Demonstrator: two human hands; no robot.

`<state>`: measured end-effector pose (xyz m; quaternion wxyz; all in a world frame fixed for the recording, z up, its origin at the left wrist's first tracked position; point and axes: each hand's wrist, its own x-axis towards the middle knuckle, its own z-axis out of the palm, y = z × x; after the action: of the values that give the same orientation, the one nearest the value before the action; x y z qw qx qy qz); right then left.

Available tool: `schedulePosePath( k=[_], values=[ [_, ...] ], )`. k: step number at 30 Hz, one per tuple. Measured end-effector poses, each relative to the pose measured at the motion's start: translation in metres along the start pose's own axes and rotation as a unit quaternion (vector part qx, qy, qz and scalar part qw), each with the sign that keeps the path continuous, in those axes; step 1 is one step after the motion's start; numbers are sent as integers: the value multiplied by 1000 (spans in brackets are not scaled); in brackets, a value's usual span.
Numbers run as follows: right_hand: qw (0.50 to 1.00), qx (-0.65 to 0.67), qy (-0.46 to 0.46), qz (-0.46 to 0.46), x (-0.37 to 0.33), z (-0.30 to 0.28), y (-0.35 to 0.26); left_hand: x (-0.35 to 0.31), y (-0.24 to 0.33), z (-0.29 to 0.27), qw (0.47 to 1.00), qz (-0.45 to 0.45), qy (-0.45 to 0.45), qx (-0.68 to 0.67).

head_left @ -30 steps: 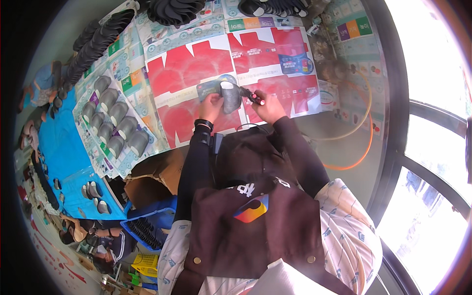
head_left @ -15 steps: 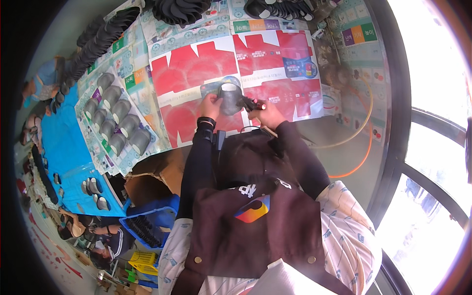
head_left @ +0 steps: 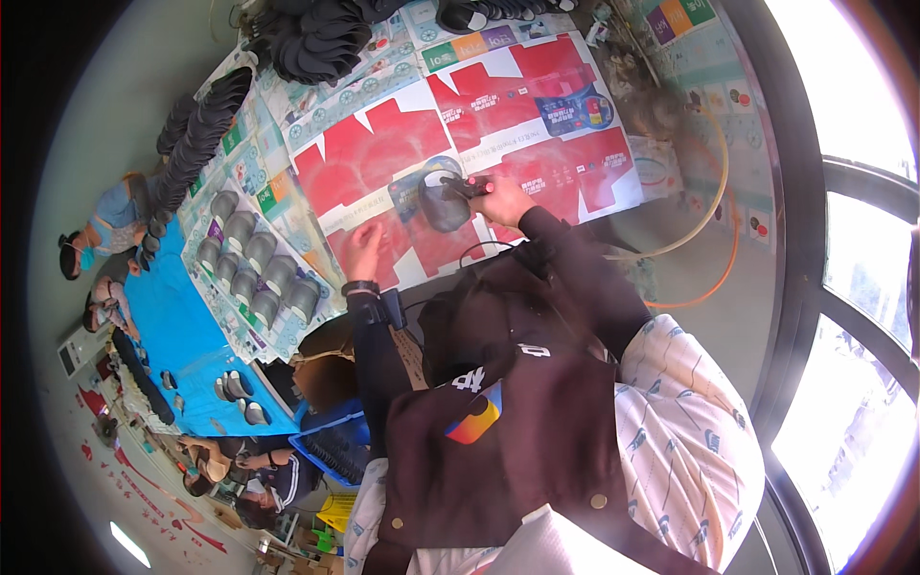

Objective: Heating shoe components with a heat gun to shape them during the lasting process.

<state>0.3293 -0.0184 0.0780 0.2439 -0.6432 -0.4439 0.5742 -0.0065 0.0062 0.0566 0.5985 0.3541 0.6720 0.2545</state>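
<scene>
A dark grey, cup-shaped piece (head_left: pixel 445 208) with a pale patch at its upper edge is over the red printed sheets, in front of me. My right hand (head_left: pixel 506 202) is closed around a small black tool with red ends (head_left: pixel 474 187). The tool's tip meets the right side of the grey piece in view; I cannot tell if they touch. To the left of the piece, my left hand (head_left: pixel 363 253) holds nothing, its fingers apart over the lower red sheet. A dark wristband (head_left: pixel 361 287) circles that wrist.
Grey rounded pieces (head_left: pixel 261 251) stand in rows on a printed board to the left. Stacked dark pieces (head_left: pixel 321 43) line the far edge. A blue table (head_left: pixel 182 316) lies beyond, with people around it. Yellowish and orange hoses (head_left: pixel 721 192) loop at right beside the window frame (head_left: pixel 781 287).
My left hand has let go of the grey piece and moved left and nearer to me. My right hand keeps the black tool beside the piece. The whole view has shifted a little.
</scene>
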Motion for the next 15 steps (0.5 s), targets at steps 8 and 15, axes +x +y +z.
schedulePosePath(
  k=[8, 15],
  values=[
    [999, 24, -23, -34, 2, -12, -4, -23, 7, -12, 999, -16, 34, -27],
    [999, 9, -34, -11, -6, -25, -20, -31, 2, 11, 997, -13, 25, -70]
  ],
)
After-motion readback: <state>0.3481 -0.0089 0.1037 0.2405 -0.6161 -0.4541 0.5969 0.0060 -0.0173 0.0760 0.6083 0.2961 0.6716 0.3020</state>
